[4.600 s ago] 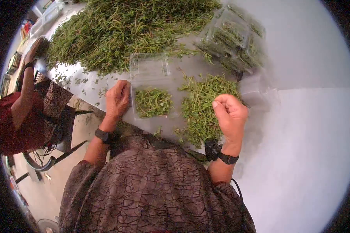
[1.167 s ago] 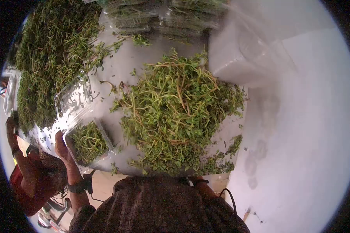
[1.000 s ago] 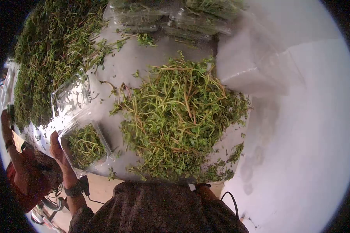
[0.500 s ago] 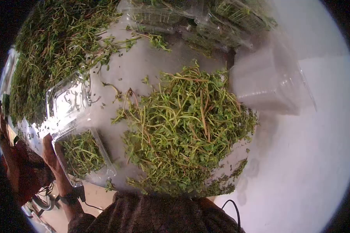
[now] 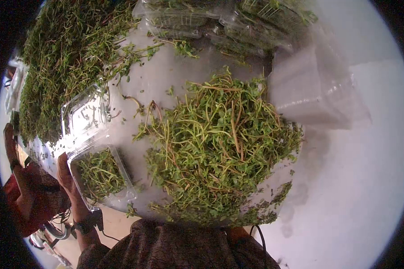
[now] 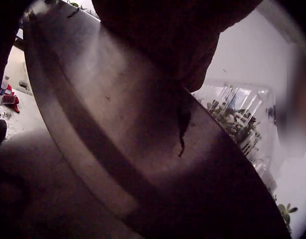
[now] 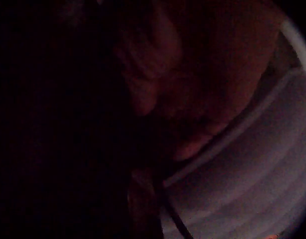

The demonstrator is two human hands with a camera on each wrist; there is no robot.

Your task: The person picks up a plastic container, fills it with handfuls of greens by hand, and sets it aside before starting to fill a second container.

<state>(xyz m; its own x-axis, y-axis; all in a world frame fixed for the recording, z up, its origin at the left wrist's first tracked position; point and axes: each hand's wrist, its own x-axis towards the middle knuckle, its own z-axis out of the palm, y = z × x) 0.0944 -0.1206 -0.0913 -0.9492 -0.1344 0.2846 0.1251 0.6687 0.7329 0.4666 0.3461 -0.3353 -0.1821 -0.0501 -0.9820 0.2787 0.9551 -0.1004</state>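
A hinged clear plastic clamshell box (image 5: pixel 133 193) lies with its lid folded back, leafy green stems (image 5: pixel 101 172) filling its base. Along its left side rests my left hand (image 5: pixel 66 175), nothing showing in its grip. In the left wrist view that hand (image 6: pixel 173 35) is a dark shape over the table edge, with the box (image 6: pixel 265 99) beyond. My right hand is hidden below the table's front edge in the head view. The right wrist view shows the right hand (image 7: pixel 208 69) in deep shadow, fingers partly bent; I cannot tell whether it holds anything.
A loose pile of greens (image 5: pixel 220 143) covers the table (image 5: pixel 134 76) before me, with a far larger heap (image 5: pixel 72 58) at the back left. Filled boxes (image 5: pixel 256 27) stand stacked behind, beside nested clear containers (image 5: pixel 309 89). Another person's arm (image 5: pixel 13 143) reaches in at left.
Since the oldest frame my right hand has left the pile and dropped below the table edge. My left hand stays beside the box. Over the last second only the head view shifts slightly.
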